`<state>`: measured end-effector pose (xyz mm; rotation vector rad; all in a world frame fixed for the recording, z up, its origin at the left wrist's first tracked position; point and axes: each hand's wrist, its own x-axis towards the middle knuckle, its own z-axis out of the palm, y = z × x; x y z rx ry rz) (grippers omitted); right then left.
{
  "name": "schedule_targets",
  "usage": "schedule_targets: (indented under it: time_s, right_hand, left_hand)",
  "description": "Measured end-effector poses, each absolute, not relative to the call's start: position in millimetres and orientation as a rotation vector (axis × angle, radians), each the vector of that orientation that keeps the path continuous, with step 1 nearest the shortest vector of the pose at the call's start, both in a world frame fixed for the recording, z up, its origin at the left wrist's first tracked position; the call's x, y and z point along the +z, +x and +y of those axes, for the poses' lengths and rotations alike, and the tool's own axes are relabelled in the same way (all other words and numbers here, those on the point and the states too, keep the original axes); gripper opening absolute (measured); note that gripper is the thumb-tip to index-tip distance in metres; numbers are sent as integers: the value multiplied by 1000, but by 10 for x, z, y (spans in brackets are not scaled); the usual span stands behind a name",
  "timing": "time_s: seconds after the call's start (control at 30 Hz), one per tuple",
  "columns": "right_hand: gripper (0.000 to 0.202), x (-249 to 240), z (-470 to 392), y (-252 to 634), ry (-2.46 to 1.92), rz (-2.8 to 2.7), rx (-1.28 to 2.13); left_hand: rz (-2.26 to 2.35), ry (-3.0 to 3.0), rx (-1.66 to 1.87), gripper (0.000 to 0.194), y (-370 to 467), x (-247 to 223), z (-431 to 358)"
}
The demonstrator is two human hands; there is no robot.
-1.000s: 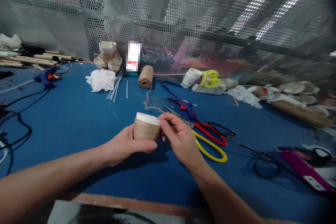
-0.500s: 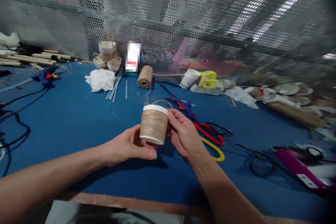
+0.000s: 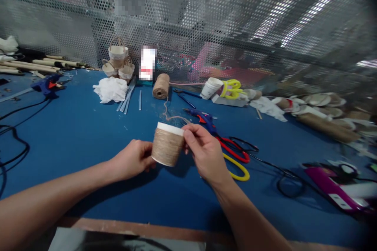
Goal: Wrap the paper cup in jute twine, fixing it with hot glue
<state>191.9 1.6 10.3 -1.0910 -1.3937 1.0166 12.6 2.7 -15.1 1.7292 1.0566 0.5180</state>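
A white cup wrapped in brown twine (image 3: 167, 145) is held tilted above the blue table. My left hand (image 3: 134, 160) grips its lower left side, its fingertips partly hidden behind the cup. At the upper right rim, my right hand (image 3: 206, 151) pinches the cup and the twine with thumb and fingers. A loose strand of twine (image 3: 167, 117) runs from near my right fingers back to the twine spool (image 3: 161, 86). Just beyond the right hand lies a blue glue gun (image 3: 203, 119).
Scissors with red and yellow handles (image 3: 246, 174) lie right of my right hand, beside black cables. Small baskets (image 3: 118, 60), white cloth (image 3: 110, 89) and glue sticks (image 3: 126, 98) are at the back left. A purple device (image 3: 330, 188) is at right.
The cup has moved slightly left and down and tilts the other way. My left hand has shifted from beneath it to its left side; my right hand stays at the rim.
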Motion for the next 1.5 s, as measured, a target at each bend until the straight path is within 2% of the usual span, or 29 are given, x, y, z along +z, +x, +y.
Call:
schedule_targets:
  time_s: [0.2, 0.4, 0.6, 0.97, 1.3, 1.5]
  right_hand:
    - [11, 168, -64, 1915, -1153, -1722, 680]
    - [10, 160, -81, 1894, -1097, -1872, 589]
    - [9, 151, -65, 1888, -1091, -1939, 558]
    - [11, 144, -29, 1887, -1097, -1953, 596]
    - [12, 107, -6, 1901, -1133, -1944, 655]
    - [12, 124, 22, 1902, -1151, -1901, 740]
  left_hand:
    - [1259, 1892, 843, 24, -51, -98, 211]
    - [1289, 1872, 1171, 16, -66, 63, 130]
    - [1222, 1932, 1096, 15, -37, 135, 76]
    - [1133, 1585, 1116, 14, 18, 227, 105]
    - [1038, 1659, 1015, 19, 110, 322, 234]
    - [1015, 1870, 940, 15, 113, 312, 256]
